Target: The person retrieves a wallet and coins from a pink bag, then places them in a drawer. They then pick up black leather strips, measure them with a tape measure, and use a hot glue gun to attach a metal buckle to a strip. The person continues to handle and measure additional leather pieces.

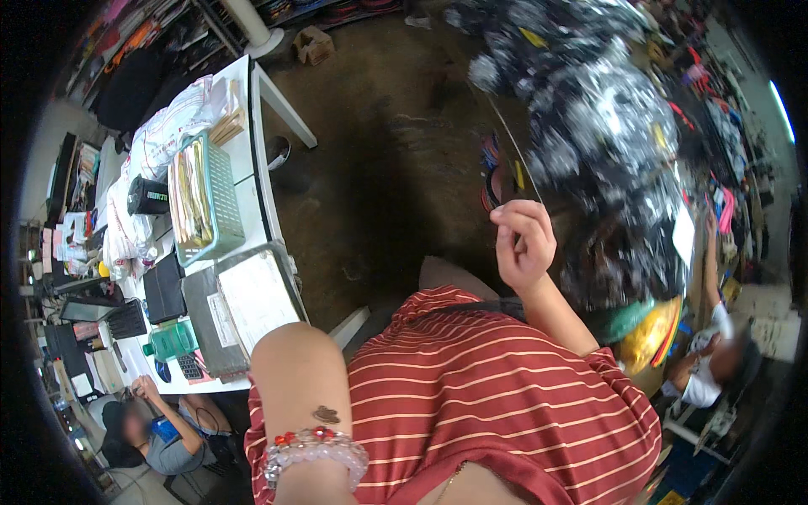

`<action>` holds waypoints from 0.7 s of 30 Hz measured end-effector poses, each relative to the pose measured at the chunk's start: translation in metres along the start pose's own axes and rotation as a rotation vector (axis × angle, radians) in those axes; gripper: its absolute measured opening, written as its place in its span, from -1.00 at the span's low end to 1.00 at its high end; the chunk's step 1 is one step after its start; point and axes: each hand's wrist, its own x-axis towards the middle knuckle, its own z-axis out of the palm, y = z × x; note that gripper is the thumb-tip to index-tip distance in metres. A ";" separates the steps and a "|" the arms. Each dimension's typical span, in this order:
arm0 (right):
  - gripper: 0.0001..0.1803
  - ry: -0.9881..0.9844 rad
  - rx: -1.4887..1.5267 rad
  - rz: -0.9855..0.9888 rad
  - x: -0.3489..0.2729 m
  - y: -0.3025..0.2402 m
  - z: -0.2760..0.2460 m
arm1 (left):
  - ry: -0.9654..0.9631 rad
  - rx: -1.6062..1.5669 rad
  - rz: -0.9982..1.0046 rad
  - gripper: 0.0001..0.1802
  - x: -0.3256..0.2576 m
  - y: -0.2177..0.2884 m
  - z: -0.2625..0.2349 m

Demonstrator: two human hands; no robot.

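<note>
Right hand at 1 o'clock, grip pinched narrow on thin wire; left hand grip cannot tell, out of frame. Counter edge at 10 o'clock; open floor between.

Heaped at upper right of the frame, shiny black-and-silver plastic packages with a white rectangular tag hanging at their lower edge; at left on the white table, crumpled white plastic bags and a grey flat box with white label.
</note>
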 end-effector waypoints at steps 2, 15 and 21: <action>-0.81 0.038 0.080 0.035 0.038 0.043 0.039 | 0.065 0.118 -0.105 -0.70 -0.030 0.027 -0.039; -0.82 -0.318 0.631 -0.065 0.350 0.203 0.331 | 0.941 -1.173 0.324 -0.55 -0.194 0.249 -0.182; -0.66 -1.347 0.530 -0.350 0.418 0.259 0.477 | -1.390 -3.044 0.661 -0.71 -0.369 0.323 -0.392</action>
